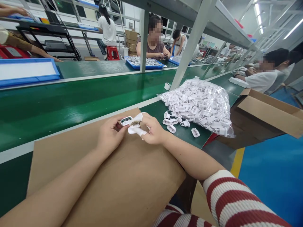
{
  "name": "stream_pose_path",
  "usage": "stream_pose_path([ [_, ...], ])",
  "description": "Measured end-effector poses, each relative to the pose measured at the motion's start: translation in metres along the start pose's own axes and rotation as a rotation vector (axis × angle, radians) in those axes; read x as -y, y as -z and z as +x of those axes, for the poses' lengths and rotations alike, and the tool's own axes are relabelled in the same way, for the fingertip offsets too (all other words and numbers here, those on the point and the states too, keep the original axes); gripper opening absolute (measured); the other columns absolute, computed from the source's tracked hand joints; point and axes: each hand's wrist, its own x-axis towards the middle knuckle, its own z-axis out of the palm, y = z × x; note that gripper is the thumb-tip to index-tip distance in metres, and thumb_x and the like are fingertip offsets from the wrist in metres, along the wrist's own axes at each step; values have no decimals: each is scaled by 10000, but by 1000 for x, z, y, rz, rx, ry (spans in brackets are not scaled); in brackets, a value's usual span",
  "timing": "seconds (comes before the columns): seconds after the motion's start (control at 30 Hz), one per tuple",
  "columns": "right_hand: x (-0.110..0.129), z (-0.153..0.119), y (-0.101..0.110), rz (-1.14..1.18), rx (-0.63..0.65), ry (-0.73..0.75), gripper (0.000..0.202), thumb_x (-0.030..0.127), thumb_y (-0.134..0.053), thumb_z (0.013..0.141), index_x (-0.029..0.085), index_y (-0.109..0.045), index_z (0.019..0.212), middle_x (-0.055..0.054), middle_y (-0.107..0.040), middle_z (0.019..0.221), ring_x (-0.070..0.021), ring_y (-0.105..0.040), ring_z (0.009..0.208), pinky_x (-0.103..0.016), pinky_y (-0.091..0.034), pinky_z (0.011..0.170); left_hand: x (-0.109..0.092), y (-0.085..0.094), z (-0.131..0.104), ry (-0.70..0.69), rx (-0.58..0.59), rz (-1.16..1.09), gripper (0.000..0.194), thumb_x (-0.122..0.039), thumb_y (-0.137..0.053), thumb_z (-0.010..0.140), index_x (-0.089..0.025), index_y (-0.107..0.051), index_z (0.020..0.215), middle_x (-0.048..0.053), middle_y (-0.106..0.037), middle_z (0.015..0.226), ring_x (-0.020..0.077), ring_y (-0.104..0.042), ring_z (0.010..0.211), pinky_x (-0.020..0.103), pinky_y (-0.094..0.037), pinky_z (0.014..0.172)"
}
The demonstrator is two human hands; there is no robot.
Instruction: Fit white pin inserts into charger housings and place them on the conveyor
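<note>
My left hand (110,132) pinches a white oval plastic housing (126,120) between thumb and fingers. Its open end faces up and shows a dark interior. Close on its right is my right hand (151,127), with white coverings on the thumb and index finger. Those two fingertips come together beside the housing; a small brownish thing seems to lie between them, too small to name. Both hands are above a sheet of brown cardboard (94,176). To their right, several loose white housings (171,128) lie on the green bench.
A clear plastic bag (201,104) full of white housings rests on the bench at right. Beyond it stands an open cardboard box (265,116). A green conveyor belt (78,104) runs across ahead, with a slanted metal post (189,47). Co-workers sit farther off.
</note>
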Motion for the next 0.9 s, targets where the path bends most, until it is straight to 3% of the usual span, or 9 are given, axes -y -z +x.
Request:
stream_pose_path([
  [0.07,3,0,-1,-61,118,117,145,175,-571,954,211,-626,1083,-73,-724,946,-214,-619,845,-441,-573,924,-1,4,1,-93,-126,80,302,-443,-725,914,-259,-805,1140,48,-751,972,239,-640,862,392,-511,823],
  [0.17,7,-2,-5,-108,240,170,178,128,-552,937,227,-589,1080,-61,-708,944,-210,-598,822,-492,-544,1091,-3,7,2,-225,-267,235,232,-395,-729,942,-259,-813,1110,52,-761,975,259,-646,919,426,-452,888],
  [0.37,11,-4,-10,-180,287,197,177,111,-555,900,230,-560,1030,-77,-675,970,-226,-586,858,-536,-447,1246,-3,6,1,-445,-422,396,171,-289,-711,949,-237,-799,1087,47,-768,956,265,-670,952,448,-334,872],
  [0.57,10,-4,-12,-201,333,167,174,124,-557,898,237,-583,1027,-74,-663,950,-237,-587,885,-533,-464,1222,-9,7,-1,-442,-419,437,178,-370,-697,979,-277,-822,1066,42,-774,931,268,-652,969,468,-295,889],
  [0.73,15,-5,-15,-102,341,143,166,184,-574,918,250,-638,1056,-76,-706,929,-238,-615,862,-477,-560,1056,-11,9,-3,-360,-349,456,216,-427,-691,981,-303,-840,1077,62,-781,981,299,-630,1018,507,-294,950],
  [0.8,18,-6,-16,-56,305,111,165,224,-587,940,260,-660,1084,-65,-722,906,-233,-636,841,-459,-575,979,-13,10,-3,-291,-325,444,245,-463,-690,962,-300,-841,1066,75,-772,971,312,-620,1024,522,-295,971],
  [0.9,19,-6,-16,-58,135,79,193,247,-603,956,251,-675,1136,-70,-741,900,-241,-667,848,-459,-571,896,-15,11,-2,-248,-310,399,260,-483,-700,953,-289,-839,1057,88,-762,961,320,-622,1033,538,-294,1002],
])
